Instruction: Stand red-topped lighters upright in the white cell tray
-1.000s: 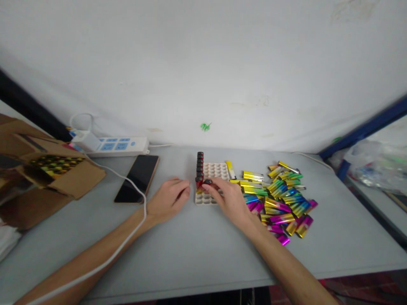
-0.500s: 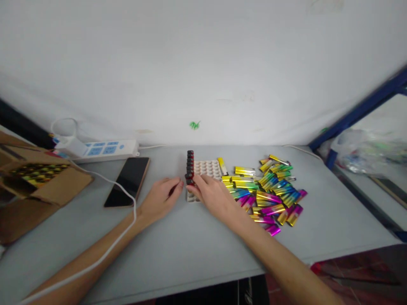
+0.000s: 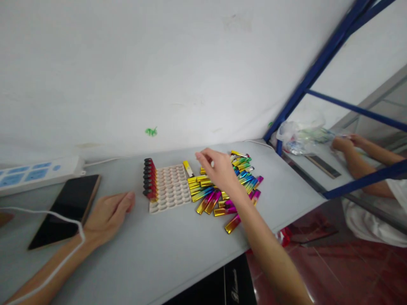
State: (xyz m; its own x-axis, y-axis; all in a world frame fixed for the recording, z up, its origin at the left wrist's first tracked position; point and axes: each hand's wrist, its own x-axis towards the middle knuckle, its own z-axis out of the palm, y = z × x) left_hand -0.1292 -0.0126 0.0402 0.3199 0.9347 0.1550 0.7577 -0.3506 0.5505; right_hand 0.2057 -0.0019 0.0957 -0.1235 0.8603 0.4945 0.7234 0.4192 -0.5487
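Several dark red lighters [image 3: 153, 176] with black tops stand upright in a row along the left side of a white tray with round holes [image 3: 173, 191]. My left hand [image 3: 110, 214] rests on the table left of the tray, apart from it. Its fingers are curled in and the thumb lies against them; no object shows in it. Over the near left part of a loose pile of shiny lighters [image 3: 206, 192] in yellow, blue, green and magenta is my right hand [image 3: 219, 167]. Its fingers are loosely bent, thumb apart, with nothing visible between them. One yellow lighter [image 3: 188, 168] lies beside the tray's far right corner.
A phone [image 3: 66, 209] lies at the left, with a white power strip [image 3: 41, 173] behind it. A white cable [image 3: 68, 218] crosses my left forearm. To the right stands a blue metal frame [image 3: 305, 80]; beyond it are plastic bags [image 3: 299, 135] and another person's arms [image 3: 352, 154].
My right hand has left the lighter row and moved right to the loose pile. My left hand has drawn back from the tray. The view has turned right, bringing another person into sight.
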